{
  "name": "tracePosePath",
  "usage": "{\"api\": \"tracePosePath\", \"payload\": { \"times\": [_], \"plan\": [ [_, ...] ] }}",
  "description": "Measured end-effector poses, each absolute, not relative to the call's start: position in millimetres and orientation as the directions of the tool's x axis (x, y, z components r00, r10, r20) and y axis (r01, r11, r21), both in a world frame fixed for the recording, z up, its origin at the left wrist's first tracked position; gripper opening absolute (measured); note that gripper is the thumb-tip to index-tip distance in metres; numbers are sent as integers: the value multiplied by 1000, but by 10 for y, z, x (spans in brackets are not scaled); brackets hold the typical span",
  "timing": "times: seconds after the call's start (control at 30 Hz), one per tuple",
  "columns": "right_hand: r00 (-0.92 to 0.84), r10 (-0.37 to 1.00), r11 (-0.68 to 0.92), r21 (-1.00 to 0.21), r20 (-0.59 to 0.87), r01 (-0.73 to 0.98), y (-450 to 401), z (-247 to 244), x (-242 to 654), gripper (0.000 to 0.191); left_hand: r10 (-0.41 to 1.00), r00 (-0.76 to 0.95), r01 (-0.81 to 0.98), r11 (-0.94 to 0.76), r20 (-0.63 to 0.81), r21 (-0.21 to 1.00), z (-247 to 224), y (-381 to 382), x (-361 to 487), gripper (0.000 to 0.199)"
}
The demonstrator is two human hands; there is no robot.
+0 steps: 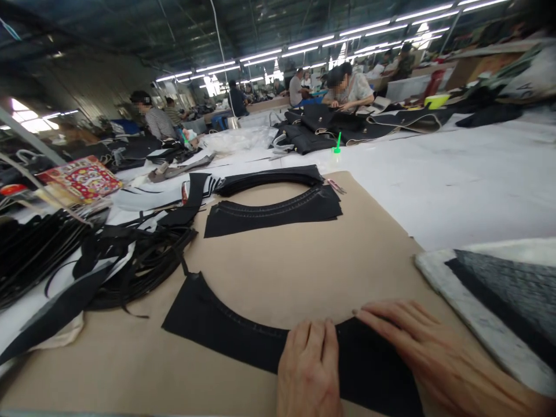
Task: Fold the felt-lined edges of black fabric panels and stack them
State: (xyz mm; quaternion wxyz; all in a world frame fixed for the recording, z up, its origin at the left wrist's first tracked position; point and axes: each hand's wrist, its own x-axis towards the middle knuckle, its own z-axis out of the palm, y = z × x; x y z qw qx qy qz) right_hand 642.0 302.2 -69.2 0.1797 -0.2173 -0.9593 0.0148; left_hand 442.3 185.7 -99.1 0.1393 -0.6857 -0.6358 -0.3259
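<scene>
A curved black fabric piece (234, 330) lies on brown paper (278, 272) near the front. My left hand (309, 368) presses on its middle, fingers side by side with the tips bent down at the curved edge; whether a fold or strip is under them is hidden. My right hand (412, 341) rests on the right part of the piece, fingers stretched toward the inner curved edge. Farther back lies a stack of curved black pieces (275, 214) with pale marks along the curve, and behind it another black stack (269, 176).
Black strips (139, 266) pile up at the left. A pale slab (478, 313) with dark textured cloth is at the right. Small red-handled snips (336, 186) and a green-tipped bottle (337, 150) stand farther back. A person (356, 87) bends over black material (330, 124).
</scene>
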Motion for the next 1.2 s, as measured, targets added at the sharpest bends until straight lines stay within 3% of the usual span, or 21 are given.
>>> {"api": "tracePosePath", "payload": {
  "times": [0.1, 0.2, 0.3, 0.4, 0.5, 0.6, 0.73, 0.93, 1.2],
  "plan": [
    [-890, 328, 940, -11, 316, 342, 2857, -694, 6279, 67, 769, 66, 966, -209, 635, 153, -1137, 1809, 4333, 43],
    [-893, 316, 941, 13, 321, 338, 2815, -656, 6207, 63, 750, 90, 967, -223, 655, 122, -1181, 1815, 4360, 44],
    [-862, 333, 933, 0, 383, 361, 2812, -611, 6133, 55, 734, 36, 963, -206, 679, 171, -1095, 1800, 4345, 42],
    [-842, 323, 932, 10, 433, 363, 2791, -672, 6061, 53, 787, 75, 936, -268, 612, 230, -958, 1704, 4142, 43],
    [-867, 296, 935, 63, 401, 348, 2768, -830, 6049, 58, 851, 54, 943, -216, 523, 254, -902, 1542, 3834, 49],
    [-882, 295, 933, 88, 367, 349, 2769, -978, 6086, 59, 841, 19, 957, -172, 540, 234, -944, 1418, 3613, 52],
    [-879, 346, 929, 11, 330, 370, 2789, -1016, 6076, 49, 838, 103, 946, -250, 536, 209, -920, 1393, 3524, 53],
    [-834, 445, 894, -109, 326, 434, 2772, -698, 5814, 30, 911, -72, 873, -139, 406, 467, -692, 1431, 3386, 39],
    [-859, 397, 918, -126, 323, 377, 2730, -570, 5597, 24, 921, -44, 924, -109, 387, 366, -713, 1454, 3377, 42]
  ]
}}
